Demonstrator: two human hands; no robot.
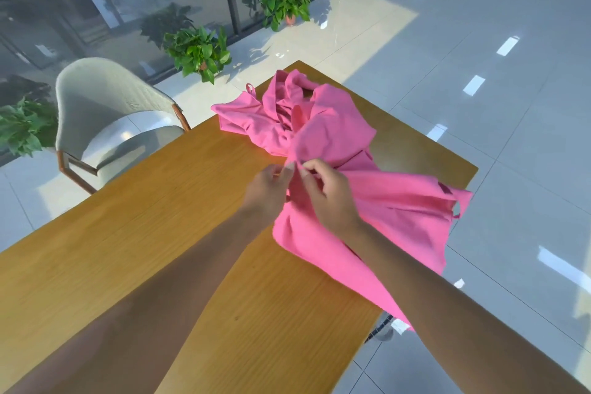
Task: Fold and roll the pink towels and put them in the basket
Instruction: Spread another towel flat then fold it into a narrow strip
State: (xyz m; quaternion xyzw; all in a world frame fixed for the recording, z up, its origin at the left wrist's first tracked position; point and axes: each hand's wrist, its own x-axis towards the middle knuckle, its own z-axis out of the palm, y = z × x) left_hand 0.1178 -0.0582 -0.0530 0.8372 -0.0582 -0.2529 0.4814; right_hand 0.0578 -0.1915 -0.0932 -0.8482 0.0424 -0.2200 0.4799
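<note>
A heap of pink towels (307, 125) lies crumpled at the far right end of the wooden table (144, 233). One pink towel (383, 217) spreads from the heap toward me and hangs over the table's right edge. My left hand (267, 192) and my right hand (326, 192) meet at a raised corner of this towel, each pinching the cloth between thumb and fingers. No basket is in view.
A grey padded chair (105, 118) stands at the table's left side. Several potted plants (198, 51) line a glass wall behind it. Shiny tiled floor (479, 73) runs along the right, with a thin dark wire object (379, 328) below the table edge.
</note>
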